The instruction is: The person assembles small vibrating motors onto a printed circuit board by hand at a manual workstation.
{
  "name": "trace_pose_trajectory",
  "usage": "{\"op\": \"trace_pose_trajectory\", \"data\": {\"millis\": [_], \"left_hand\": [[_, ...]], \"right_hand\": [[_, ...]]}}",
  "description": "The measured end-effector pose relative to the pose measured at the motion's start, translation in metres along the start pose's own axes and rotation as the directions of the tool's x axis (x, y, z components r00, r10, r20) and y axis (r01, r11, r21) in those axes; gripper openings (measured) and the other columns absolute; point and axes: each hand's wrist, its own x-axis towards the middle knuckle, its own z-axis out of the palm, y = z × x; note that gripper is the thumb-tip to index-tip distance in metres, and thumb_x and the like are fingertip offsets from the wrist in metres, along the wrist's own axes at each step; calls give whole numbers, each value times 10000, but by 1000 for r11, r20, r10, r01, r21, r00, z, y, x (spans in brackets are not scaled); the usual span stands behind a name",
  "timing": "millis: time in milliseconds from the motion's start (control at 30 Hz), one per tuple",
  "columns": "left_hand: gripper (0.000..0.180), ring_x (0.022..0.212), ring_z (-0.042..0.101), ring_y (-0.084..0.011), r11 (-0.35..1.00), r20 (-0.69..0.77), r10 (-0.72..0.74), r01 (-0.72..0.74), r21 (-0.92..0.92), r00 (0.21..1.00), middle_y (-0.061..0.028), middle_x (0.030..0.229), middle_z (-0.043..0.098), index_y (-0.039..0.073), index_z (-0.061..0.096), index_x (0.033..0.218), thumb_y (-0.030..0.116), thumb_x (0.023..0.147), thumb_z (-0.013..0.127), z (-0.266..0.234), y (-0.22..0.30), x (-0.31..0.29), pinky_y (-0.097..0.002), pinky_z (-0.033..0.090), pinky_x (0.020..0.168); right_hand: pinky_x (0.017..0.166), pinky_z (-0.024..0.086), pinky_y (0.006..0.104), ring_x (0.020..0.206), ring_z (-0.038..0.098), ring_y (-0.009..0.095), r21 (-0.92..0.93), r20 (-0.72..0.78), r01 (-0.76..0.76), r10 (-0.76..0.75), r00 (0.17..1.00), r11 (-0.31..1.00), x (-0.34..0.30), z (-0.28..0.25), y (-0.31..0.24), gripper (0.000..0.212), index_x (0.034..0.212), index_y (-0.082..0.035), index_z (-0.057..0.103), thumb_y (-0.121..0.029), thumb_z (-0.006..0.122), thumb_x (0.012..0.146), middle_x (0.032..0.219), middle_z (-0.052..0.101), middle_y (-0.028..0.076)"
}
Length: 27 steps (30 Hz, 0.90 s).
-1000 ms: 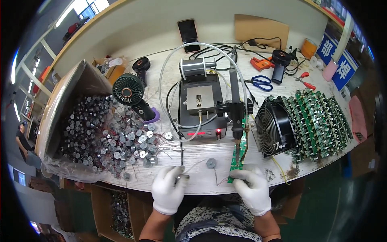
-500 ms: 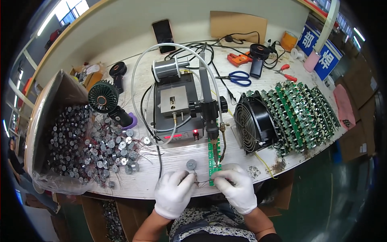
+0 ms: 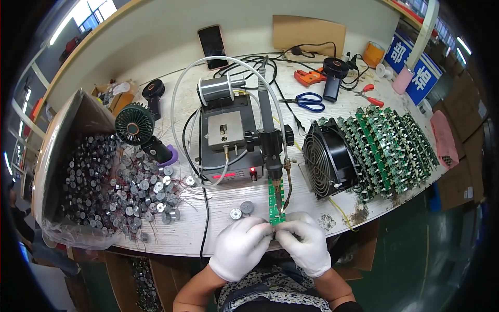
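Observation:
A narrow green circuit board [image 3: 276, 200] lies on the bench under the tip of a stand-mounted soldering iron [image 3: 272, 156]. Both my hands wear white gloves and meet at the board's near end. My left hand [image 3: 240, 249] is closed in a pinch at its left edge; the fingertips hide what they hold. My right hand [image 3: 304, 244] pinches at the right edge, close below the iron tip, its grip also hidden. Just beyond my left hand sit two small round silver motors, one grey-topped [image 3: 247, 208] and one with a paler face [image 3: 236, 213].
A soldering station [image 3: 228, 151] with a solder spool [image 3: 215, 89] stands behind the board. Left, a plastic-lined box [image 3: 49, 171] spills motors with thin wires. Right are a black square fan [image 3: 330, 158] and stacked circuit boards [image 3: 390, 151]. Scissors [image 3: 306, 101] and pliers [image 3: 371, 96] lie farther back.
My left hand has moved right, up against the board and my right hand. A second motor now shows beside the first. The wire visible between my hands is now hidden.

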Motion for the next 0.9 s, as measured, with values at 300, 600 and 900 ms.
{"op": "trace_pose_trajectory", "data": {"millis": [300,600,900], "left_hand": [[138,670,640,-294,894,156,-340,370,-252,928,-139,771,635,27,590,912,68,797,654,-2,0,3,-352,510,614],[62,572,577,-122,870,105,-395,408,-276,913,-77,669,618,3,593,824,20,791,642,2,2,2,-269,462,541],[57,574,557,-99,817,92,-456,458,-351,885,-74,663,611,-8,579,811,15,799,630,10,2,2,-260,450,530]], "right_hand": [[745,498,310,843,621,228,16,0,-7,7,1000,1000,-3,-8,1,205,956,-10,694,-68,705,759,925,635,121],[734,501,318,843,622,244,-32,-5,56,-56,998,998,-3,-6,1,310,1049,-15,672,-63,712,745,931,635,127],[714,501,321,809,627,253,-85,-44,104,-108,993,991,-4,-1,3,315,1054,-31,679,-63,717,743,917,631,127]]}}
